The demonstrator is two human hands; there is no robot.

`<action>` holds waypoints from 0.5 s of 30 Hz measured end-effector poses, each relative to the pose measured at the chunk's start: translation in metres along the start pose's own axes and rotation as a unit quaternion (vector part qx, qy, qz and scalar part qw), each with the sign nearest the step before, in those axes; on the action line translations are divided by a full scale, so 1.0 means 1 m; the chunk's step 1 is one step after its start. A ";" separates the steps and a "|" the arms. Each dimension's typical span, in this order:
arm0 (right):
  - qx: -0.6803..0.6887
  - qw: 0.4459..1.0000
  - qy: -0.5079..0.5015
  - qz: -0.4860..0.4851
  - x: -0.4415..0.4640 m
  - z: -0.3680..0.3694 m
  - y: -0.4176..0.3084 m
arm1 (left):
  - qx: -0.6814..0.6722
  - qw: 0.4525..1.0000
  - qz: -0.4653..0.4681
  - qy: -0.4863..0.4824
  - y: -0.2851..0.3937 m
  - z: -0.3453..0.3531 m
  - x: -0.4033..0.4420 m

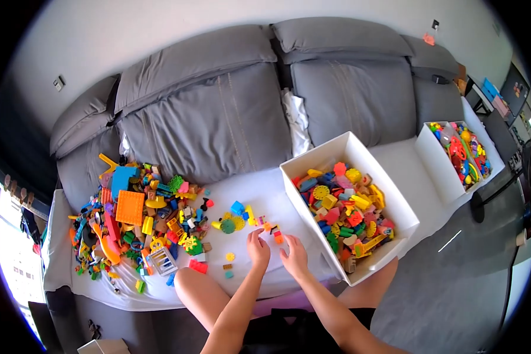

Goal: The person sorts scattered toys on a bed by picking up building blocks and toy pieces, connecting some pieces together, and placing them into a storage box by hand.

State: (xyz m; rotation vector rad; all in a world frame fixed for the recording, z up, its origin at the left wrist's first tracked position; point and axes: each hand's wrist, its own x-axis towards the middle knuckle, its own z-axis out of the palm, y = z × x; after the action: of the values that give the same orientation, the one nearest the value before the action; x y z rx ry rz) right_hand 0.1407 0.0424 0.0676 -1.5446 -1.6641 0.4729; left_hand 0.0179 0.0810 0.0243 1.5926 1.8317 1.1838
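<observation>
- Left grip (258, 249) and right grip (294, 257): apart from each other, fingers bent; I cannot tell whether either clamps anything.
- Red brick (278, 238): small, blocky, at the right grip's fingertips.
- Loose pieces (238, 208) beyond the left grip: a wrist's brush across the soft sheet (265, 192) could scatter them.
- Box (325, 154), right of both: smooth, stiff-looking; a knee (386, 271) bump might tip it.

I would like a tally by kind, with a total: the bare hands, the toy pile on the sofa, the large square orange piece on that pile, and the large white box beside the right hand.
Bare hands (left hand, right hand): 2
Toy pile: 1
Large square orange piece: 1
Large white box: 1
Total: 5
</observation>
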 end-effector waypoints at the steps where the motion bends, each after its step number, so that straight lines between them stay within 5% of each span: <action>1: 0.002 0.997 -0.051 0.060 0.003 0.011 0.001 | 0.038 0.999 0.032 -0.007 0.006 -0.010 0.005; 6: -0.113 0.975 -0.155 0.115 0.038 0.037 -0.003 | 0.158 0.955 0.172 -0.181 0.001 -0.008 0.048; 10: -0.133 0.974 -0.167 0.079 0.048 0.052 0.024 | 0.263 0.916 0.178 -0.246 0.001 -0.005 0.058; 15: -0.094 0.986 -0.122 0.067 0.035 0.034 0.035 | 0.285 0.934 0.075 -0.202 -0.011 -0.008 0.039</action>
State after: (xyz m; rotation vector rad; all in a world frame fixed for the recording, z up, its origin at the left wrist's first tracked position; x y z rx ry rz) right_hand 0.1401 0.0908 0.0312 -1.8048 -1.8410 0.6103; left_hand -0.0042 0.1162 0.0276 2.1227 1.8841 0.3198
